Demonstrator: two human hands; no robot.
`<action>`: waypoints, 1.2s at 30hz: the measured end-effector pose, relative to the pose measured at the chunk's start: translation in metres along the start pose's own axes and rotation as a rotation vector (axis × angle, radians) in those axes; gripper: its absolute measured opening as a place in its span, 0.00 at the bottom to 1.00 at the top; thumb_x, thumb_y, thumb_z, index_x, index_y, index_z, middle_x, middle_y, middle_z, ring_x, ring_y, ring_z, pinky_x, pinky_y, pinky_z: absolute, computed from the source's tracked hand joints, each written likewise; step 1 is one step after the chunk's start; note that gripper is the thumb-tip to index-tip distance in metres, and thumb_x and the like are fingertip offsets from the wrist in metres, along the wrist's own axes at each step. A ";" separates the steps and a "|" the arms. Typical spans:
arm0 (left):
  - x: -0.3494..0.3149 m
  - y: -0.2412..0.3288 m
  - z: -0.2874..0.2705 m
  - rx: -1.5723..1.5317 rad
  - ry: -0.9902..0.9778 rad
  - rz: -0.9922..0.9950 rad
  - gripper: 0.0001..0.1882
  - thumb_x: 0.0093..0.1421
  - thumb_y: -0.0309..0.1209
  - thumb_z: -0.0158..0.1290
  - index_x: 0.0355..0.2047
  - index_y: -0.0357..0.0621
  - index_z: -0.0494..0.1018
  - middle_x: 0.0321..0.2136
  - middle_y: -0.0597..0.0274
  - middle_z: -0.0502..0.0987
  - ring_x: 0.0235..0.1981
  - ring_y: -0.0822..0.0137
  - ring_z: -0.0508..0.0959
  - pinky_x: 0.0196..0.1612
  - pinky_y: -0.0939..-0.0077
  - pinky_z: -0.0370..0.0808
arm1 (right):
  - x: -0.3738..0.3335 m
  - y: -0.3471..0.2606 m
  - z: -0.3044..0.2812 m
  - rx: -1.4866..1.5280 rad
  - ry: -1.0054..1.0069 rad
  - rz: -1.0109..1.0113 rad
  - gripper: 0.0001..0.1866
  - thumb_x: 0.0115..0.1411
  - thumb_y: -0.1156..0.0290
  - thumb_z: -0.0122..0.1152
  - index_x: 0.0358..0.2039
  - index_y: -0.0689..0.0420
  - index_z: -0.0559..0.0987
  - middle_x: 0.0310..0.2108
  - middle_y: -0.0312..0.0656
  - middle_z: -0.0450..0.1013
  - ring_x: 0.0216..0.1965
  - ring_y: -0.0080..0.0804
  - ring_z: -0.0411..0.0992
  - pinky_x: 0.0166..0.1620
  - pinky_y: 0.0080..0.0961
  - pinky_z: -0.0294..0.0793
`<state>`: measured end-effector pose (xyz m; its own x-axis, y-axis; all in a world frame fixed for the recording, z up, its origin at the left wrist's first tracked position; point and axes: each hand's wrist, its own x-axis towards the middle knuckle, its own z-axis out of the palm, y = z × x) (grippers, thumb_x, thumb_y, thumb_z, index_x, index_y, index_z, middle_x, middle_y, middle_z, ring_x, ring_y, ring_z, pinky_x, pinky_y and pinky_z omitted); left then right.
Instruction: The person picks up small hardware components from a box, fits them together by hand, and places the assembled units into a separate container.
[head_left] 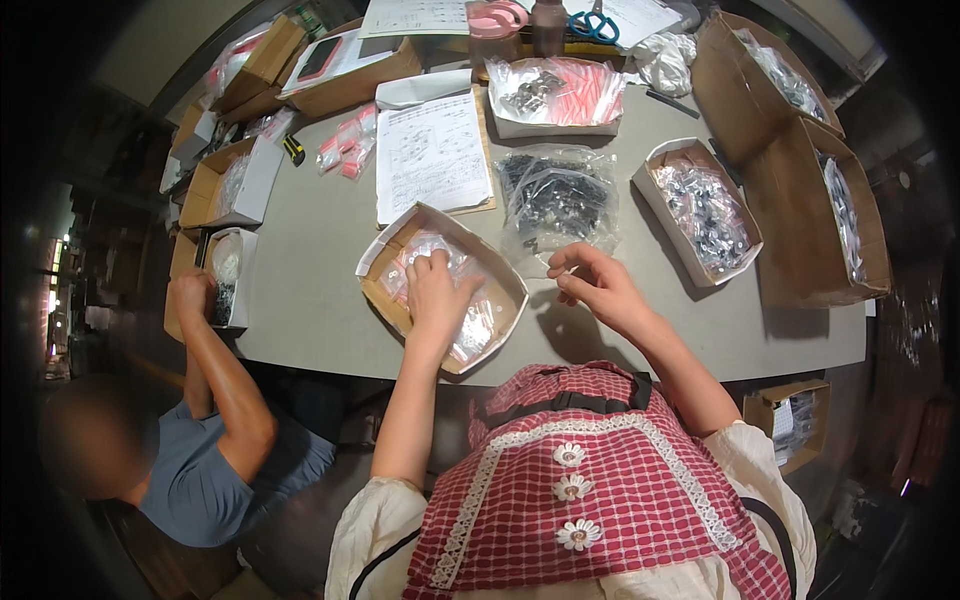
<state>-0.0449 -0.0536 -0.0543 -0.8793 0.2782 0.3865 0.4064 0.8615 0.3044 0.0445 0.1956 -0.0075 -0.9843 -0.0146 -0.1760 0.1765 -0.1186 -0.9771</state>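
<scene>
My left hand (436, 296) reaches into a shallow cardboard box (511, 290) of small clear zip bags (480, 325) with red edges. Its thumb is spread from the bent fingers, which rest on the bags. To the right of that box, my right hand (597, 287) hovers over the table's near side, thumb and fingers drawn together. A small pale bit shows between them, too small to name. Just beyond that hand lies a large clear plastic bag (560, 200) of black parts.
Printed drawing sheets (432, 150) lie beyond the box. A white-sided box (697, 210) of bagged parts stands right, before tall cartons (800, 215). A tray (555, 100) of bags stands at the back. A yellow-black utility knife (293, 149) lies left. A co-worker's hand (192, 297) is at a left-side box.
</scene>
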 end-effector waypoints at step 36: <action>-0.003 0.106 -0.068 -0.751 -0.512 -0.051 0.16 0.62 0.42 0.58 0.31 0.41 0.75 0.21 0.56 0.77 0.24 0.57 0.79 0.29 0.64 0.74 | -0.020 -0.002 -0.009 -0.085 -0.129 0.062 0.11 0.56 0.75 0.68 0.24 0.57 0.73 0.19 0.32 0.71 0.16 0.15 0.63 0.18 0.17 0.59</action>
<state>0.0178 0.0078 0.0360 -0.8306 0.5564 -0.0221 0.2613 0.4245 0.8669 0.0637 0.2053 -0.0032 -0.9631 -0.1477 -0.2251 0.2318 -0.0292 -0.9723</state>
